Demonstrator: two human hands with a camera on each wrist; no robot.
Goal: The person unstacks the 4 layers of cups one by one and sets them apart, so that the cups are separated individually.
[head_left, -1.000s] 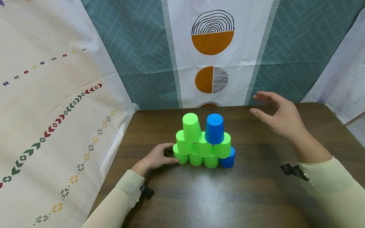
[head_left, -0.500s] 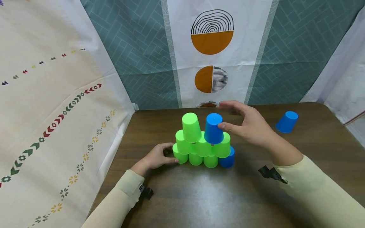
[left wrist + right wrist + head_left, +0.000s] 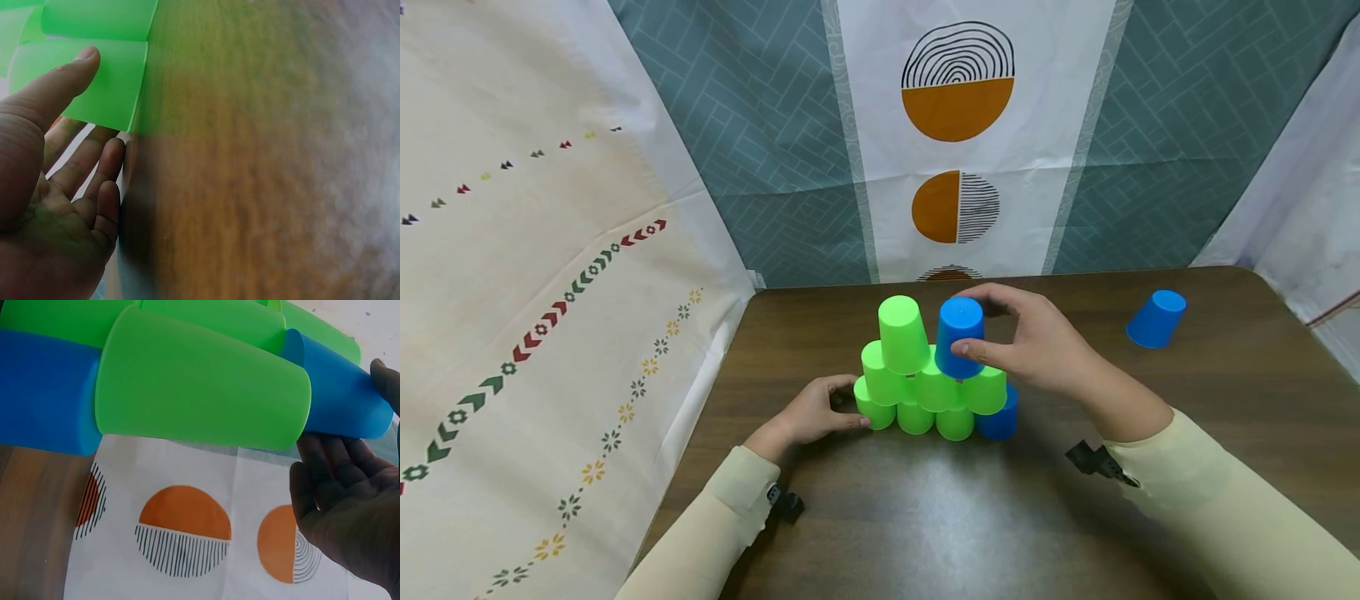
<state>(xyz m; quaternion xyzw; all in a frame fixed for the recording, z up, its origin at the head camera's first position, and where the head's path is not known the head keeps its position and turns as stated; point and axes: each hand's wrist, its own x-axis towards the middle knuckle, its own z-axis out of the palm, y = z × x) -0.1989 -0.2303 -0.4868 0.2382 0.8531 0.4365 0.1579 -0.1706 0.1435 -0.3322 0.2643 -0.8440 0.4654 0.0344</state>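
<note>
Upside-down plastic cups are stacked in tiers on the wooden table. The bottom row has green cups and a blue cup (image 3: 997, 422) at its right end. Three green cups form the middle row, with a green cup (image 3: 904, 335) and a blue cup (image 3: 959, 327) above. My left hand (image 3: 811, 412) curves around the bottom-left green cup (image 3: 94, 81), thumb in front and fingers behind. My right hand (image 3: 1033, 342) holds the upper blue cup between thumb and fingers; in the right wrist view this blue cup (image 3: 344, 387) sits beside the middle-row green cup (image 3: 200, 381).
Another blue cup (image 3: 1156, 320) stands upside down at the table's back right. The dark wooden table (image 3: 925, 517) ends at a patterned curtain (image 3: 880, 167) behind, and an embroidered cloth (image 3: 587, 333) hangs along the left side.
My right hand has moved left from the table's back right, uncovering the loose blue cup there, and has closed around the upper blue cup. My left hand stays at the bottom-left green cup.
</note>
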